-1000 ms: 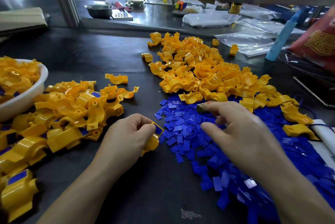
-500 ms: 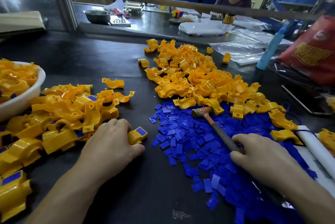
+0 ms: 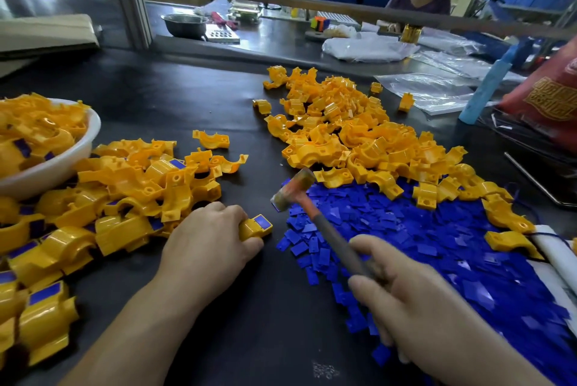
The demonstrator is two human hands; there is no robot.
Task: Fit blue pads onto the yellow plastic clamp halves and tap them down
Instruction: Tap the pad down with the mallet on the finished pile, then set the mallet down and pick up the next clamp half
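Left hand (image 3: 206, 248) gripped yellow plastic clamp half (image 3: 249, 228), blue rectangular pad (image 3: 263, 223) uppermost, on dark counter (image 3: 249, 307); right hand (image 3: 406, 301) gripped dark-handled hammer (image 3: 312, 214) just beside.

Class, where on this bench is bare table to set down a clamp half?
Bare table: behind the white bowl and left yellow pile; the lane between that and the far yellow pile; near edge between left hand and right hand. Crowded: blue pads, right.
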